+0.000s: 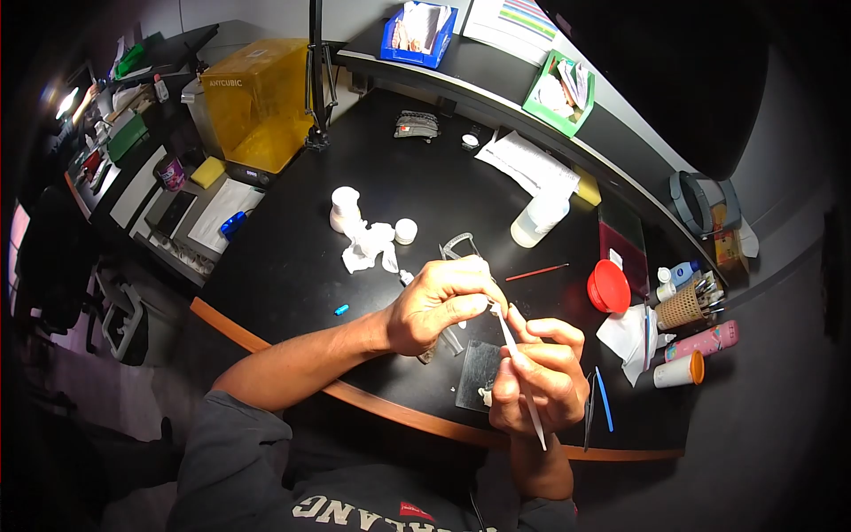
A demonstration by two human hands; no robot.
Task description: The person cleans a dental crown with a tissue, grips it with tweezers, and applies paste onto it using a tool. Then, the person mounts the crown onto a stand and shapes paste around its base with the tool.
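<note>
My right hand (545,381) is closed around a thin white plastic stick (534,413), which slants up toward my other hand. My left hand (443,306) is pinched at the stick's upper end, on a small white piece (495,309) whose kind is too small to tell. Below the hands lies a dark glass slab (477,368) with a dab of off-white paste (485,395). Dark tweezers (589,412) and a blue stick (605,399) rest just right of my right hand. A metal caliper (458,241) is partly hidden behind my left hand.
A white bottle (345,211), crumpled tissue (369,246) and small white jar (406,231) stand beyond my left forearm. Rightward are a red bowl (609,286), a thin red brush (537,272), a translucent bottle (539,219) and a wicker brush holder (679,309). An orange-brown edge (417,424) borders the table.
</note>
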